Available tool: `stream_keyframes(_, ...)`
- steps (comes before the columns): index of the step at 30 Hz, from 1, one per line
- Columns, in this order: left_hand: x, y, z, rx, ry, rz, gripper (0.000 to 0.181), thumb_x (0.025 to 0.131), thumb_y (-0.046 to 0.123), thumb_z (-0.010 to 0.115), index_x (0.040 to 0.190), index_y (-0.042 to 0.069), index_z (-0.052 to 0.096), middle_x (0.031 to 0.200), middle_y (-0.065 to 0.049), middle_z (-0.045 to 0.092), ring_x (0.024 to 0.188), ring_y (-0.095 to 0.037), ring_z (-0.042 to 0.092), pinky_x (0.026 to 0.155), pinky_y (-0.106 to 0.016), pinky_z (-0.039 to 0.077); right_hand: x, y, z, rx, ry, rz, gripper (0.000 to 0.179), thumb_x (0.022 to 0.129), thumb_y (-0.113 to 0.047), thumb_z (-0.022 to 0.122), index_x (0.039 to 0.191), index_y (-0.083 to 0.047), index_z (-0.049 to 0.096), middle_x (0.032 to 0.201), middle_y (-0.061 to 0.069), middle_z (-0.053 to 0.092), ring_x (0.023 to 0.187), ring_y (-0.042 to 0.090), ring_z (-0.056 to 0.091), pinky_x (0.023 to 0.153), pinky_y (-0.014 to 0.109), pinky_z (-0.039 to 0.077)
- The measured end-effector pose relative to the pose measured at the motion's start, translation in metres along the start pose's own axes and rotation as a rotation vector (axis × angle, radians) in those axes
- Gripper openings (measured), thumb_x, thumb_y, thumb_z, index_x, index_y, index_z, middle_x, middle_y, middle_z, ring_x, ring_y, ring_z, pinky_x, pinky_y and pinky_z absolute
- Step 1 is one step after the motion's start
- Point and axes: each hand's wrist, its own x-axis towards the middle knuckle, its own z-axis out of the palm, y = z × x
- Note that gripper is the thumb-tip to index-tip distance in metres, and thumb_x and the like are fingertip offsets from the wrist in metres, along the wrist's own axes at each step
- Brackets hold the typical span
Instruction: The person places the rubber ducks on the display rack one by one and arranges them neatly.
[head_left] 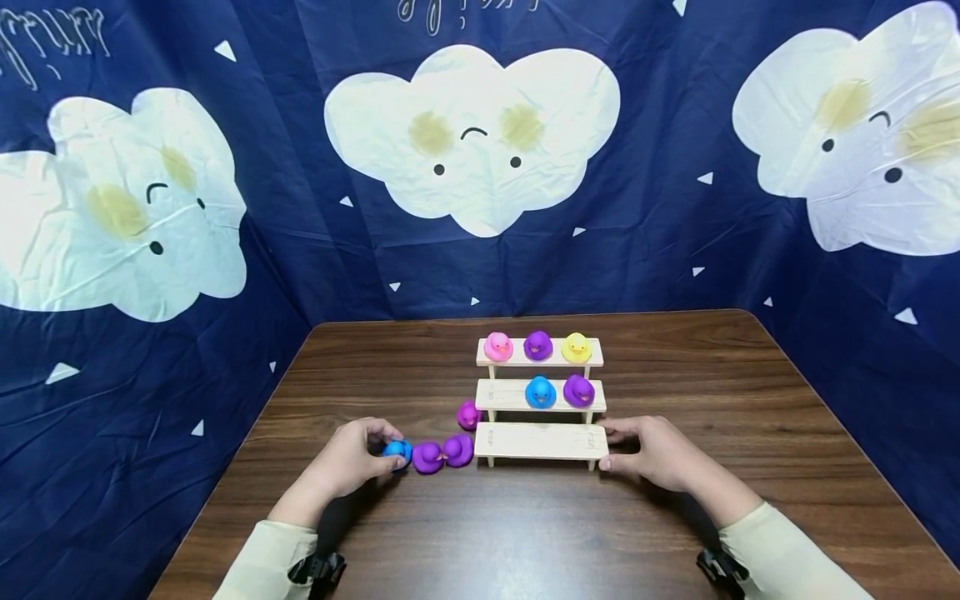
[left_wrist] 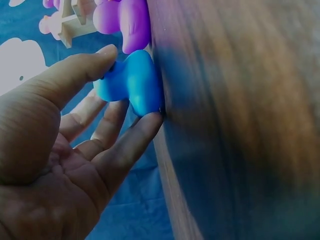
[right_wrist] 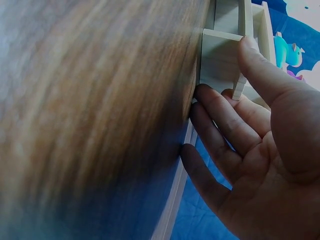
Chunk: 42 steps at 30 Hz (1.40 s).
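My left hand (head_left: 348, 458) holds a blue rubber duck (left_wrist: 132, 82) at the table's surface, thumb on one side and fingertips on the other. Beside it, two purple rubber ducks (head_left: 428, 457) sit in line toward a three-tier wooden stand (head_left: 540, 442). At the stand's right end, my right hand (head_left: 652, 454) grips the lowest step, thumb at the front and fingers behind. In the right wrist view the thumb tip meets the edge of the wooden step (right_wrist: 220, 65). That lowest step bears no duck.
On the top step sit a pink duck (head_left: 498, 347), a purple duck (head_left: 537, 346) and a yellow duck (head_left: 577, 347). The middle step bears a blue duck (head_left: 540, 392) and a purple one. Another purple duck (head_left: 468, 415) is left of the stand. A blue cloth (head_left: 660, 275) hangs behind the table.
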Motion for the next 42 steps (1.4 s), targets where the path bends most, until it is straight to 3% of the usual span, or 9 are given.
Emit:
stream_keyframes(8,0.000,0.005,-0.003,-0.055,0.042,-0.002,0.023,0.085,0.015,0.090,0.101,0.015,0.074,0.099,0.001,0.071,0.098,-0.018,0.072,0.084,-0.038,0.060,-0.001,0.000,0.001,0.006,0.010,-0.022,0.060,0.084,-0.037,0.089,0.134,-0.008,0.071,0.103,-0.011,0.078,0.116,0.024,0.068,0.103,0.056,0.051)
stream_keyframes(14,0.003,0.012,-0.003,-0.081,0.114,0.072,0.024,0.086,0.016,0.089,0.106,0.015,0.075,0.103,0.002,0.071,0.100,-0.020,0.073,0.088,-0.041,0.062,-0.001,0.001,0.001,0.010,0.009,-0.016,0.062,0.084,-0.038,0.088,0.135,-0.008,0.070,0.103,-0.011,0.078,0.117,0.026,0.068,0.103,0.057,0.051)
stream_keyframes(24,0.012,0.031,0.000,-0.179,0.171,0.211,0.029,0.091,0.009,0.083,0.118,0.005,0.075,0.108,-0.002,0.069,0.105,-0.021,0.073,0.092,-0.038,0.060,0.000,0.003,0.002,0.012,0.009,-0.024,0.059,0.085,-0.039,0.088,0.134,-0.011,0.071,0.103,-0.011,0.078,0.114,0.024,0.069,0.103,0.056,0.051)
stream_keyframes(30,0.019,0.043,0.004,-0.232,0.227,0.247,0.031,0.088,0.009,0.086,0.117,0.007,0.076,0.108,-0.003,0.070,0.103,-0.021,0.073,0.091,-0.035,0.060,0.000,0.003,0.002,0.017,0.009,-0.010,0.059,0.084,-0.039,0.088,0.134,-0.011,0.072,0.103,-0.011,0.078,0.115,0.024,0.069,0.103,0.056,0.051)
stream_keyframes(34,0.024,0.052,0.008,-0.295,0.242,0.268,0.030,0.085,0.009,0.089,0.113,0.009,0.077,0.107,-0.003,0.072,0.101,-0.021,0.074,0.091,-0.038,0.061,-0.001,0.002,0.002,0.013,0.009,-0.010,0.060,0.084,-0.039,0.088,0.134,-0.010,0.071,0.103,-0.011,0.078,0.115,0.025,0.069,0.103,0.056,0.051)
stream_keyframes(42,0.036,0.073,0.015,-0.318,0.243,0.308,0.028,0.084,0.007,0.089,0.110,0.009,0.079,0.104,-0.001,0.072,0.098,-0.019,0.073,0.090,-0.034,0.061,0.000,0.001,0.002,0.016,0.003,-0.003,0.061,0.085,-0.039,0.088,0.135,-0.009,0.071,0.104,-0.010,0.078,0.116,0.026,0.069,0.103,0.057,0.050)
